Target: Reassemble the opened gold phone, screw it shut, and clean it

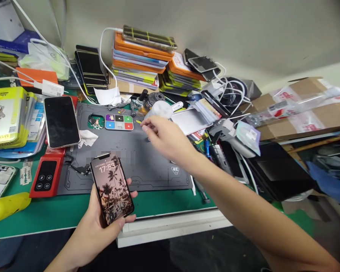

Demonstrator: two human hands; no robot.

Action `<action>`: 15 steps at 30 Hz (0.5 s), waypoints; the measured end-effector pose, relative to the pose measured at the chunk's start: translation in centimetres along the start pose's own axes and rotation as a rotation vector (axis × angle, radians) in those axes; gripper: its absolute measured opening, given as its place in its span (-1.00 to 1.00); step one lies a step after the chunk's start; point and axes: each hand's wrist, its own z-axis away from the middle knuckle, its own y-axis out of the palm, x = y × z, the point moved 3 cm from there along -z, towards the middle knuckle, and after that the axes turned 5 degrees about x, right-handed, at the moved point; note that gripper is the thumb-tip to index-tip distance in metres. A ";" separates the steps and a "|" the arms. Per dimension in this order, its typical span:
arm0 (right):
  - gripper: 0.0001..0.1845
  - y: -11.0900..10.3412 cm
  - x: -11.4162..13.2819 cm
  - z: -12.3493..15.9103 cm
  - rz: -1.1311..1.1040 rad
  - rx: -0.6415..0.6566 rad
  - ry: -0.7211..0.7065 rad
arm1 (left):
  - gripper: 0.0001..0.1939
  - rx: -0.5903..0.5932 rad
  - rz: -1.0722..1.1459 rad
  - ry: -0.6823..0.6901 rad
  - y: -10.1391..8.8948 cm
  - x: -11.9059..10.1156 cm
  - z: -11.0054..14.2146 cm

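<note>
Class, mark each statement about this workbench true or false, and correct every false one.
1. The left hand holds a lit phone showing palm trees. True.
2. The right hand is touching the lit phone. False: it is apart from it, beyond it over the far part of the mat.
3. The tray of coloured squares lies on the mat. True.
4. The phone with the black screen is to the right of the tray. False: it is to the left.
5. The cardboard boxes are on the right. True.
</note>
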 end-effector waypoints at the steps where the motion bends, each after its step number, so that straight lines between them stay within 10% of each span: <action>1: -0.83 -0.4 -0.1 0.0 -0.003 -0.024 -0.001 | 0.07 -0.003 0.002 0.004 0.1 -0.1 -0.1; 15: -0.91 -4.0 -1.7 0.0 0.107 -0.336 -0.093 | -0.07 -0.001 0.267 -0.103 0.0 -1.3 -0.5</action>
